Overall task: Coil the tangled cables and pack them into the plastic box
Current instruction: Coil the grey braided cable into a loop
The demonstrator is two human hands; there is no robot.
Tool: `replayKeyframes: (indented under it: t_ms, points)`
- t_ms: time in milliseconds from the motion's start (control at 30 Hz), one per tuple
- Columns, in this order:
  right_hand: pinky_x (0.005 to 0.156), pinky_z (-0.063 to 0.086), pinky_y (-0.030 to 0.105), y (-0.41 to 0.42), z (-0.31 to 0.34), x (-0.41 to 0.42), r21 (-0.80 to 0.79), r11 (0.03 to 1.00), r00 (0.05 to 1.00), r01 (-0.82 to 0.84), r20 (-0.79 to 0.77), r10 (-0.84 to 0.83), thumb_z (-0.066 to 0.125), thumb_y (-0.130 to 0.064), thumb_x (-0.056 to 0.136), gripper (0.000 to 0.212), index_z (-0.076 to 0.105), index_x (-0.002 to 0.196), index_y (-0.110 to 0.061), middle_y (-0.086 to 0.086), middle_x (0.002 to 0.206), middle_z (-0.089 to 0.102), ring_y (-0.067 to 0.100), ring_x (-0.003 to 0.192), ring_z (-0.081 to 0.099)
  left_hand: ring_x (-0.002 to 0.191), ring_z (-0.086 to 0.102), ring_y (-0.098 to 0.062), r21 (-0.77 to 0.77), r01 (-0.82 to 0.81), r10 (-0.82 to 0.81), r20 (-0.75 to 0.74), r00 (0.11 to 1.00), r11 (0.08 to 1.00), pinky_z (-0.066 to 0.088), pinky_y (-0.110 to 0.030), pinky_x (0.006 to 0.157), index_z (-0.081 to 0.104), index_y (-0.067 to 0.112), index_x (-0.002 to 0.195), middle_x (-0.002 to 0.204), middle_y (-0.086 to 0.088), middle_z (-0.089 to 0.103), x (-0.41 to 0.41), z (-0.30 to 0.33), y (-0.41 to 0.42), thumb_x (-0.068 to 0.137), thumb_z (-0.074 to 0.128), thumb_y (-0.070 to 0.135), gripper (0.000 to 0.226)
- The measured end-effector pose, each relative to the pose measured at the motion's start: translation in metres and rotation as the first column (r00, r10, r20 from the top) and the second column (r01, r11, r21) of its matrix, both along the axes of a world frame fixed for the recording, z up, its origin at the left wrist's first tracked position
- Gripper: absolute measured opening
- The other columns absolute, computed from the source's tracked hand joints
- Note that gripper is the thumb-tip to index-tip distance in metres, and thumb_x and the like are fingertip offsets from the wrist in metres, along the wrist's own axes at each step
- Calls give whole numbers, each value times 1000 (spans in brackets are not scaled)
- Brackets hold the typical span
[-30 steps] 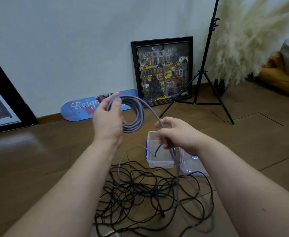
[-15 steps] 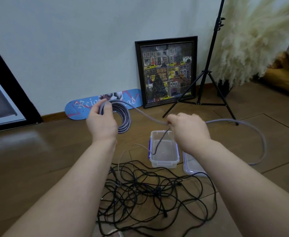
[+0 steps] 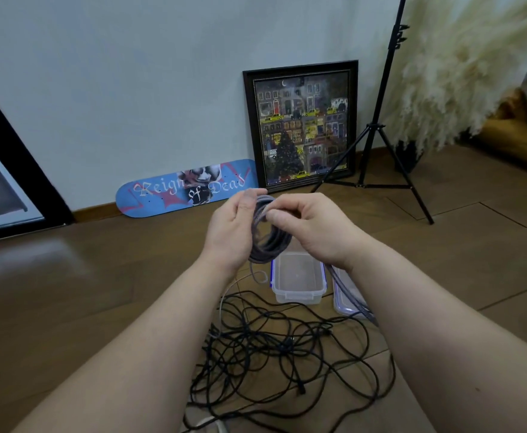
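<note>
My left hand (image 3: 229,228) grips a coil of grey braided cable (image 3: 270,242) held up above the floor. At the top of that coil my right hand (image 3: 310,225) pinches the same cable, thumb against fingers. A loose grey strand trails down past my right wrist toward the floor. Below the hands stands the clear plastic box (image 3: 298,290) with blue clips, open and holding nothing. Its lid (image 3: 348,303) lies to the right of it. A tangle of thin black cables (image 3: 274,354) spreads over the wooden floor in front of the box.
A blue skateboard deck (image 3: 187,187) and a framed picture (image 3: 301,126) lean on the wall behind. A black tripod stand (image 3: 377,132) rises at the right, beside pampas grass (image 3: 462,67) and cushions. A dark-framed panel (image 3: 3,182) leans at the far left.
My right hand has come in from the right and brought the stretched cable back to the coil. The long loop that swung out to the right is gone, laid onto the coil.
</note>
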State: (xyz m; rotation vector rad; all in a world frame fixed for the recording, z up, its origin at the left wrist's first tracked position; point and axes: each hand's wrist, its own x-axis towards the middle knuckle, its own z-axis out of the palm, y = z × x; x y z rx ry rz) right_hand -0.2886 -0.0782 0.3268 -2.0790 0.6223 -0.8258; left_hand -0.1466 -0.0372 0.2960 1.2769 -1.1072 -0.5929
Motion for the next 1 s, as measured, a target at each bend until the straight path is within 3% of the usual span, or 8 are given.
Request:
replayKeyframes:
  t_ms: [133, 233, 367, 467, 667, 733, 867, 1000]
  points:
    - [61, 40, 31, -8, -5, 0, 17, 970, 966, 244, 82, -244, 77, -33, 80, 29, 61, 65, -14, -4, 60, 52, 9, 59, 47, 47, 46, -9, 0, 82, -82, -49, 995, 997, 40, -27, 53, 65, 19, 103, 58, 7, 51, -9, 4, 2, 90, 53, 53, 38]
    - [67, 50, 41, -6, 3, -5, 244, 942, 955, 230, 129, -266, 78, -47, 74, 38, 61, 70, -13, 2, 68, 58, 15, 67, 53, 45, 38, -5, -19, 59, -61, -126, 990, 998, 34, -22, 46, 67, 21, 99, 51, 14, 50, -4, 9, 4, 77, 68, 54, 39]
    - [71, 54, 37, -21, 17, -24, 502, 785, 829, 364, 209, -518, 58, -35, 94, 17, 62, 85, -21, -1, 90, 63, 17, 89, 60, 41, 29, -6, -5, -136, 130, -253, 959, 991, 24, -24, 45, 65, 19, 91, 47, 14, 40, 10, 12, 4, 91, 65, 32, 14]
    - [67, 46, 34, -31, 26, -40, 548, 677, 629, 492, 314, -711, 51, -17, 93, 17, 61, 80, -23, -2, 79, 59, 17, 77, 55, 39, 28, -6, 36, -303, 297, -339, 893, 952, 24, -23, 44, 65, 14, 93, 48, 11, 37, 20, 13, 4, 95, 62, 34, 20]
    - [60, 45, 27, -17, 6, -28, 275, 802, 820, 530, 73, -567, 51, -2, 90, 29, 66, 82, -26, -1, 89, 66, 13, 68, 56, 40, 31, -5, 101, -375, 381, -422, 822, 921, 28, -20, 44, 65, 14, 102, 56, 6, 38, 20, 12, 2, 93, 64, 38, 25]
    - [62, 43, 23, -10, 3, -21, 73, 849, 850, 524, 12, -526, 52, -5, 91, 26, 69, 92, -25, -7, 87, 64, 9, 69, 55, 40, 31, -5, 93, -348, 355, -403, 843, 933, 28, -18, 42, 64, 13, 101, 53, 9, 39, 17, 13, 2, 95, 63, 34, 22]
    - [93, 43, 28, -3, -4, -8, -436, 784, 875, 442, 16, -485, 54, -3, 91, 33, 65, 120, -13, 3, 119, 64, 18, 109, 57, 39, 29, -3, 45, -248, 248, -337, 908, 968, 28, -17, 40, 63, 13, 99, 44, 15, 41, 15, 12, 3, 97, 60, 26, 14]
    - [116, 22, 47, -9, -12, 0, -594, 713, 838, 372, -116, -534, 52, -10, 94, 41, 56, 135, -14, 8, 140, 55, 32, 139, 38, 40, 31, -4, 35, -180, 182, -295, 938, 983, 29, -20, 42, 66, 18, 99, 49, 14, 47, 14, 10, 5, 96, 61, 26, 10]
